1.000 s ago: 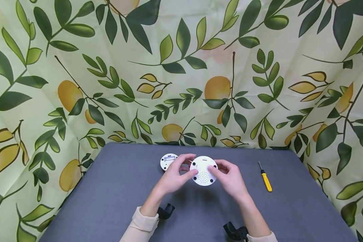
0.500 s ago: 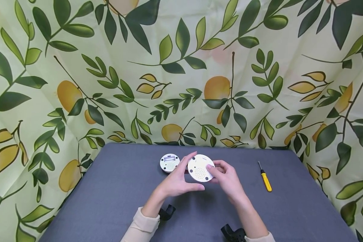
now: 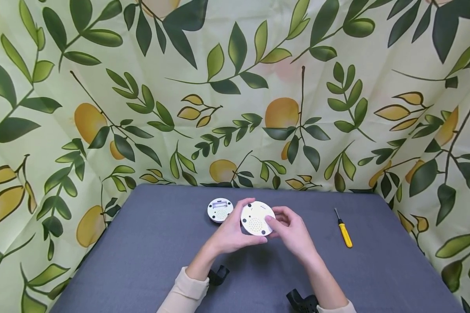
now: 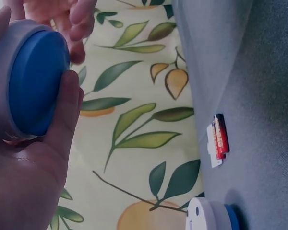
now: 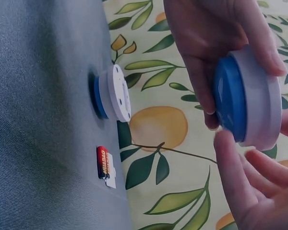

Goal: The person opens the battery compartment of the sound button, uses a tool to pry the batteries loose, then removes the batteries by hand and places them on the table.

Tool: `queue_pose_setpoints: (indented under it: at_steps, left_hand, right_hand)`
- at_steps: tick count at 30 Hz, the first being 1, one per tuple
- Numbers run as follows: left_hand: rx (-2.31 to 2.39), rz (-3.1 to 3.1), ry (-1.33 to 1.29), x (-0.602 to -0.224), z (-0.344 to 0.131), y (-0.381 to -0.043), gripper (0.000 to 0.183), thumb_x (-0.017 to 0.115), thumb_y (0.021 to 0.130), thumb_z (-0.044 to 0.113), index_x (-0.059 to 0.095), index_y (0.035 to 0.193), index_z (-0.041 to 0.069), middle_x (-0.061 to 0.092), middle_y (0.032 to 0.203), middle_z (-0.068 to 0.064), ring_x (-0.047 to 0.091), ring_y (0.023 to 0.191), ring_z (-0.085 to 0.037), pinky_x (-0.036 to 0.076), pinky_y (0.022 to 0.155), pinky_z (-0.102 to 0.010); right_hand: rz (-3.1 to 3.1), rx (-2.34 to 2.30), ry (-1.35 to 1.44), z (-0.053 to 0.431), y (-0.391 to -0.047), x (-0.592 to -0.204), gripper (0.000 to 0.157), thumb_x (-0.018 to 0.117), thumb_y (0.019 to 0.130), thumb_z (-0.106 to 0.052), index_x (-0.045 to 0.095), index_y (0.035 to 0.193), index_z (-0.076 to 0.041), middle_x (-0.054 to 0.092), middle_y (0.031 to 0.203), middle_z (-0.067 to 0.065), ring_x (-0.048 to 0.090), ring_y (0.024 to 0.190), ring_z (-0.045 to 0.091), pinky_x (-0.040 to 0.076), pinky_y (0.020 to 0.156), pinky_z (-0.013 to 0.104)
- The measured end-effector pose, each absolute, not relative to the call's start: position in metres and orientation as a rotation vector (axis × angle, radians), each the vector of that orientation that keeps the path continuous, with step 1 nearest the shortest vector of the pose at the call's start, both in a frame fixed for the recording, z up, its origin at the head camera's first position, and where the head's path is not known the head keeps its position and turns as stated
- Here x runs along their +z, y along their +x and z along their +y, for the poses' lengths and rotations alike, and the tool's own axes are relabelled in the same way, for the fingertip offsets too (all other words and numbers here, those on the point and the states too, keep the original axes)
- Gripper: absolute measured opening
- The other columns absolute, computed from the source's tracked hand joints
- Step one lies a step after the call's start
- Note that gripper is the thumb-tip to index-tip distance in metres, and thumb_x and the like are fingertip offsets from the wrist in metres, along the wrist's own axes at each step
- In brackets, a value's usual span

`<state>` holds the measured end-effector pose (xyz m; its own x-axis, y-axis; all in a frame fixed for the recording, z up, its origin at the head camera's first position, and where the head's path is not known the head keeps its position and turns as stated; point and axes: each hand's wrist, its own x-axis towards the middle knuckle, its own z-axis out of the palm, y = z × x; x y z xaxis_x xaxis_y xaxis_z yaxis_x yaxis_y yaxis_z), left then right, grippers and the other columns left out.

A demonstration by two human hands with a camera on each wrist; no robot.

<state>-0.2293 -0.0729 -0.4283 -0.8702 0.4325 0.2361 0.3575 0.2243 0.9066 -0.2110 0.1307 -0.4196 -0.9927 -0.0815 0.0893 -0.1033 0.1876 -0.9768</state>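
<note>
A round white-and-blue push-button device [image 3: 253, 222] is held above the table between both hands. Its white base, with speaker holes and dark round feet, faces up toward the head camera; the blue top [image 4: 38, 84] shows in the wrist views. My left hand [image 3: 229, 234] grips it around the left side, thumb along the lower edge. With thumb on the base and fingers at the blue side, my right hand [image 3: 295, 232] pinches the right edge. A similar device [image 5: 116, 93] lies base up on the table, its battery recess uncovered in the head view.
On the grey table [image 3: 160, 243], a red-and-black battery [image 5: 103, 160] lies against a small white cover [image 5: 112, 173]; the hands hide both in the head view. A yellow-handled screwdriver [image 3: 344, 234] lies at the right. A leaf-patterned cloth [image 3: 235, 100] stands behind.
The held device has shifted slightly left and turned. My left thumb has left the base's face for its lower edge. The right hand has moved slightly left, its thumb still on the base.
</note>
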Motion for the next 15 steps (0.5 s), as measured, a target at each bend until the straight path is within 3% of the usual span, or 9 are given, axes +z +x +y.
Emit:
queue_pose_setpoints:
  at_steps: [6, 15]
  left_hand:
    - [1.706, 2.445, 0.822, -0.4305, -0.0684, -0.2281, 0.098, 0.092, 0.074, 0.029, 0.034, 0.151, 0.017, 0.055, 0.131, 0.004, 0.054, 0.115, -0.013, 0.04, 0.103, -0.037]
    - [1.664, 2.482, 0.863, -0.4302, -0.0673, -0.2273, 0.098, 0.091, 0.075, 0.031, 0.032, 0.152, 0.015, 0.056, 0.131, 0.003, 0.055, 0.111, -0.012, 0.041, 0.1, -0.034]
  right_hand:
    - [-2.387, 1.733, 0.195, 0.1327, -0.2084, -0.4201, 0.038, 0.075, 0.093, -0.021, 0.061, 0.126, -0.009, 0.064, 0.117, 0.01, 0.063, 0.094, 0.023, 0.055, 0.071, 0.03]
    - [-2.366, 1.658, 0.264, 0.1312, -0.2091, -0.423, 0.029, 0.079, 0.09, -0.018, 0.067, 0.115, -0.011, 0.059, 0.108, 0.004, 0.054, 0.087, 0.022, 0.046, 0.068, 0.027]
